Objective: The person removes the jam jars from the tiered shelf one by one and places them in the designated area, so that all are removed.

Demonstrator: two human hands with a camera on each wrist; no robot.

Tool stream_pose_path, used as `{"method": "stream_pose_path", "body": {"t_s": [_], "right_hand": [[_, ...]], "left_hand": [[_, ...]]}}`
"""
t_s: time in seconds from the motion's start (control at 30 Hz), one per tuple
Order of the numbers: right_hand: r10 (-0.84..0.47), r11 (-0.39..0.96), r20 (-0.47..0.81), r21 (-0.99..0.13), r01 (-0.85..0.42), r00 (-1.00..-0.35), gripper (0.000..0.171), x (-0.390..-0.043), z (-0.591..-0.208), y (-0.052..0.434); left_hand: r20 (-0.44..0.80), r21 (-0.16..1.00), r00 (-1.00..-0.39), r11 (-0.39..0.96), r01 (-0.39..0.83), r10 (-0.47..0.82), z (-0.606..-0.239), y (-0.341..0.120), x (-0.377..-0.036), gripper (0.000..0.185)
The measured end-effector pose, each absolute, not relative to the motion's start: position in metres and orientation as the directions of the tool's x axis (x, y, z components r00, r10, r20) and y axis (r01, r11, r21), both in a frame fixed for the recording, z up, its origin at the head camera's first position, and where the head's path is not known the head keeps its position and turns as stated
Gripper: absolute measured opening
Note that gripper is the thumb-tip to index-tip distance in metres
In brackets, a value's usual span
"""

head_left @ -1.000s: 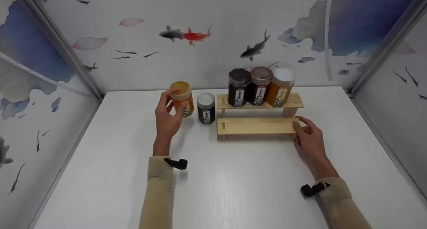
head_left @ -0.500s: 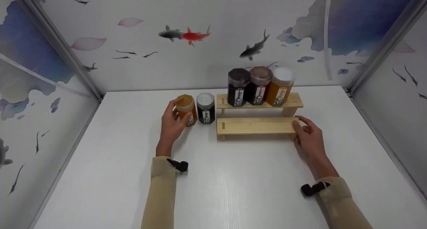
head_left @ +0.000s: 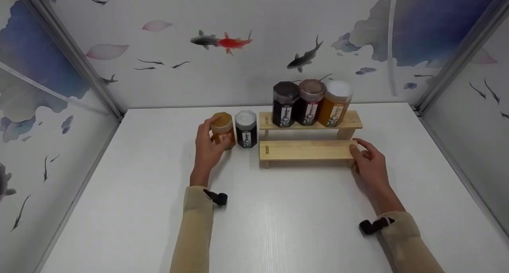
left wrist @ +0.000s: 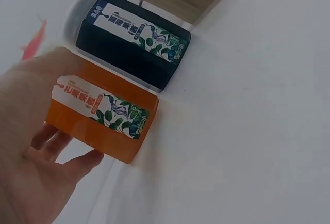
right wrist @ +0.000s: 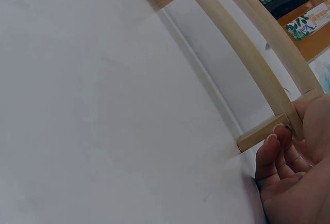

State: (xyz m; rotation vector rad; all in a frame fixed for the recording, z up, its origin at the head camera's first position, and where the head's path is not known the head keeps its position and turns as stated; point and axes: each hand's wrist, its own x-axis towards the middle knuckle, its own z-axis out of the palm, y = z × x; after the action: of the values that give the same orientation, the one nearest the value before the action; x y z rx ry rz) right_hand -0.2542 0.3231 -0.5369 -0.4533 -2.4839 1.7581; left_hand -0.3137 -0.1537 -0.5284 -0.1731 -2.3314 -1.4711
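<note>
In the head view my left hand (head_left: 207,148) holds an upright jar of orange contents with a yellowish lid (head_left: 222,122), thumb on the near side and fingers around the far side. The left wrist view shows this orange jar (left wrist: 100,105) with a white leaf-printed label. Just right of it stands a dark jar with a pale lid (head_left: 246,130). My right hand (head_left: 372,163) grips the right end of the lower tier of a two-tier wooden rack (head_left: 306,150). In the right wrist view its curled fingers (right wrist: 268,154) lie by the rack's foot.
On the rack's upper tier stand a black-lidded dark jar (head_left: 284,106), a brown-lidded dark jar (head_left: 310,106) and an amber jar with a white lid (head_left: 337,104). Patterned panels (head_left: 159,78) enclose the white table (head_left: 254,217) at the back and sides.
My left hand has brought the orange jar down and to the right, from a raised spot to beside the dark jar. My right hand has stayed at the rack.
</note>
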Motion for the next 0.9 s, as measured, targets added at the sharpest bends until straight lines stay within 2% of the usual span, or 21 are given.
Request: {"method": "stream_pose_path", "body": {"t_s": [0.3,0.53,0.77,0.9], "right_hand": [[0.259,0.297,-0.12,-0.934,0.197,-0.958,0.069,-0.253,-0.536,0.325],[0.255,0.29,-0.145,-0.932,0.218,-0.956,0.07,-0.253,-0.537,0.325],[0.249,0.293,-0.137,-0.933,0.209,-0.959,0.072,-0.253,-0.538,0.324],[0.242,0.329,-0.079,-0.931,0.159,-0.967,0.07,-0.253,-0.539,0.325]], "left_hand": [[0.352,0.848,-0.933,0.446,0.286,-0.071,-0.527,-0.154,-0.314,0.069],[0.364,0.819,-0.929,0.499,0.284,-0.068,-0.523,-0.157,-0.315,0.068],[0.414,0.809,-0.895,0.518,0.279,-0.164,-0.492,-0.143,-0.308,0.062],[0.448,0.81,-0.884,0.482,0.335,-0.137,-0.471,-0.122,-0.3,0.065]]}}
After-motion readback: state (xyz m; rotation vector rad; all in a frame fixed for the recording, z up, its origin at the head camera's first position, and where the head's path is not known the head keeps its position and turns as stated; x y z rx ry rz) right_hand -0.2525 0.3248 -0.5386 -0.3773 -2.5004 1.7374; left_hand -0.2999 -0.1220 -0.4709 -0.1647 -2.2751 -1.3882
